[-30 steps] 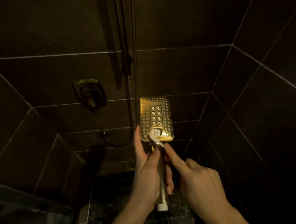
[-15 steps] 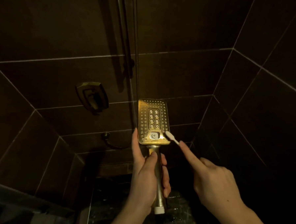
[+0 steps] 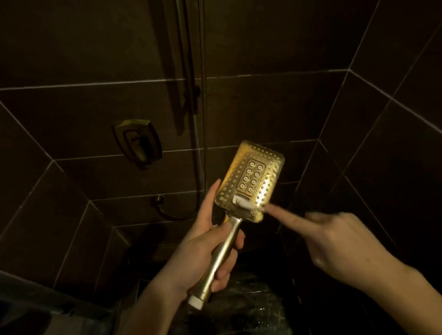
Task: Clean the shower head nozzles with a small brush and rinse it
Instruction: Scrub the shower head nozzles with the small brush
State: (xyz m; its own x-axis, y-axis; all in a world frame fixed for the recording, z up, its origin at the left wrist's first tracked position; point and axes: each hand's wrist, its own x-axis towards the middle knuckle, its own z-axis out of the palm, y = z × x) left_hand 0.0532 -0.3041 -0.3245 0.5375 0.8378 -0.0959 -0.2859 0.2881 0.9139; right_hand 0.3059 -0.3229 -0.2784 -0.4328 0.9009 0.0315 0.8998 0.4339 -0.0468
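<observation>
A gold rectangular shower head (image 3: 252,176) with rows of nozzles faces me, tilted to the right. My left hand (image 3: 205,251) grips its gold handle, the index finger stretched up along the head's left edge. My right hand (image 3: 338,245) holds a small white brush (image 3: 246,203), with the index finger laid along it. The brush head lies across the lower part of the nozzle face, near the white button. The right hand is motion-blurred and most of the brush handle is hidden in it.
Dark tiled shower walls close in on three sides. A gold mixer valve (image 3: 136,142) sits on the back wall to the left. A vertical rail and hose (image 3: 199,115) run down behind the shower head. The wet dark floor (image 3: 253,310) lies below.
The brush moved from the head's right edge back onto its lower face. The shower head has tilted to the right in my left hand.
</observation>
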